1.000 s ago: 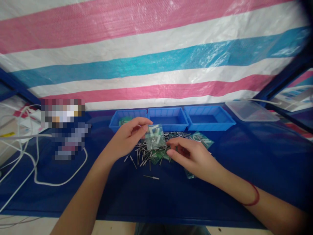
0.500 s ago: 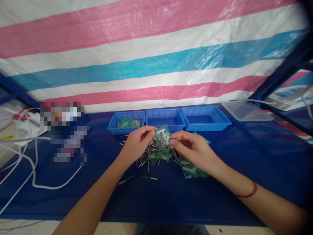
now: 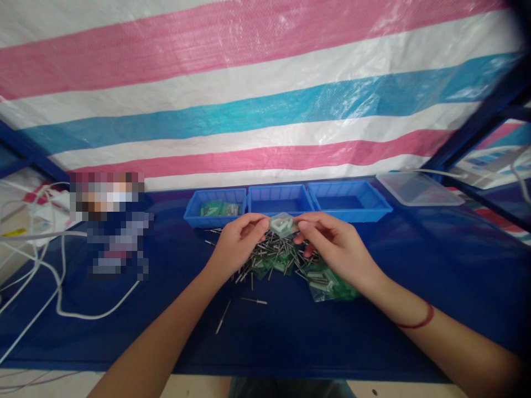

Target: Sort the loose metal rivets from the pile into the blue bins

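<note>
A small clear plastic bag (image 3: 282, 225) with white pieces inside is pinched at its two sides between my hands. My left hand (image 3: 239, 239) grips its left edge with thumb and fingers. On the opposite edge, my right hand (image 3: 332, 240) holds it the same way. Beneath the bag lies a pile of metal rivets (image 3: 265, 251), mixed with green-tinted bags (image 3: 286, 264). More filled bags (image 3: 326, 283) lie partly under my right hand. Two loose rivets rest nearer the front, one a slanted rivet (image 3: 223, 318) and one a nearly level rivet (image 3: 254, 300).
Behind the pile stand three blue bins: a left bin (image 3: 193, 213) with several green bags, a middle bin (image 3: 280, 206) and a right bin (image 3: 352, 203). A clear plastic lid (image 3: 418, 189) lies at right. White cables (image 3: 62, 276) cross the left side of the blue table (image 3: 311, 342).
The bag has been raised slightly and tilted, and my right hand has shifted to its upper right edge. One loose rivet at the front has swung steeper and lies closer to the front edge.
</note>
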`<act>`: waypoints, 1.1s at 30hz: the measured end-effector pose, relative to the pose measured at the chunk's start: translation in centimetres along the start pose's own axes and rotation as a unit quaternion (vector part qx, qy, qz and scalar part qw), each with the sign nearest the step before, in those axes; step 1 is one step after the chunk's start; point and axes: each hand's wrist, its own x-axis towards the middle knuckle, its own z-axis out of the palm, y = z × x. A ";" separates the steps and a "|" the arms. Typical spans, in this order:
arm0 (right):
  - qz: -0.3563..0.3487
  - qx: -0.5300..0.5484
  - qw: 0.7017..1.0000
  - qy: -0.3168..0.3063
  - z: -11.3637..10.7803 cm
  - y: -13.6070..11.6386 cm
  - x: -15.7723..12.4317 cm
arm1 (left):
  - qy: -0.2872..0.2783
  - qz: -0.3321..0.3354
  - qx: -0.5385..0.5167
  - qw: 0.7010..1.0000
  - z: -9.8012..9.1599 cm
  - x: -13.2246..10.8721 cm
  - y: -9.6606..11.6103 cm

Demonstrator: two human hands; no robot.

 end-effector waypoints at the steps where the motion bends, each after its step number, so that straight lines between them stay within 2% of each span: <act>1: -0.006 0.002 1.000 0.004 -0.1 0.2 0.0 | 0.001 0.004 0.001 1.000 0.0 0.0 -0.1; 12: -0.014 -0.026 0.999 0.020 -0.1 0.6 0.1 | -0.003 0.010 0.053 0.999 0.1 0.0 -1.0; 15: -0.015 -0.029 0.999 0.014 -0.3 0.5 0.1 | -0.005 0.015 0.075 0.997 -0.7 0.2 -0.6; 16: -0.019 -0.028 0.999 0.013 -0.3 0.5 0.1 | 0.007 0.018 0.080 0.997 -1.3 0.4 -0.4; 18: -0.037 -0.026 0.999 0.016 -0.4 0.4 0.1 | 0.071 0.018 0.085 0.994 -3.0 1.0 -0.4; 21: -0.063 -0.043 0.997 0.023 -0.4 0.2 0.0 | 0.205 0.025 0.100 0.973 -6.2 2.2 -1.2; 23: -0.067 -0.064 0.996 0.018 -0.4 0.1 -0.1 | 0.241 0.020 0.131 0.962 -7.8 2.8 -2.1; 25: -0.074 -0.088 0.993 0.007 -0.3 0.1 -0.3 | 0.247 0.010 0.176 0.953 -8.5 3.1 -2.8; 28: -0.119 -0.145 0.982 -0.007 -0.1 0.0 -0.7 | 0.206 -0.018 0.285 0.936 -8.0 2.9 -2.9; 30: -0.166 -0.210 0.963 -0.018 0.0 0.0 -0.9 | 0.179 -0.036 0.388 0.904 -7.2 2.7 -2.3; 33: -0.248 -0.305 0.917 -0.070 0.5 -0.1 -1.4 | 0.209 -0.002 0.493 0.844 -6.7 2.1 -0.7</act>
